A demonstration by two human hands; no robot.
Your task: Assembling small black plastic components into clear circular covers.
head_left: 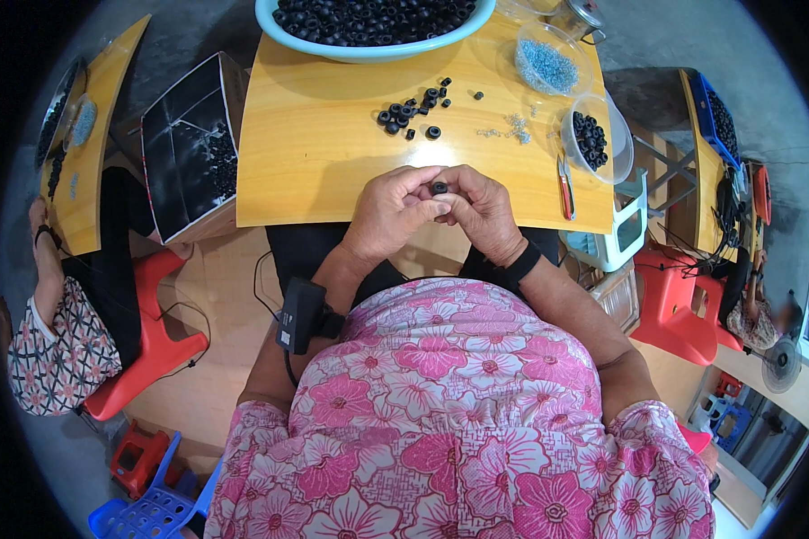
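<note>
Black rubber, moulded into a small ring, is pinched between the fingertips of both hands at the near edge of the worktop. The left hand and the right hand are both closed on it, thumbs and forefingers meeting around it, so that it is held up just above the wood and close to the body, where it can be seen and turned. More rings of the same kind are scattered in a loose heap further out on the worktop, well apart from the hands but within reach. A pale blue basin at the far edge is piled with the same dull, matt rings. To the right, a clear tub is filled with small bluish pieces, and another clear tub holds black rings. Tiny pale metal bits lie between the heap and the tubs. A red-handled tool lies near the right edge. The worktop is of smooth, glossy yellow wood. What exactly is being done to the ring cannot be told.
</note>
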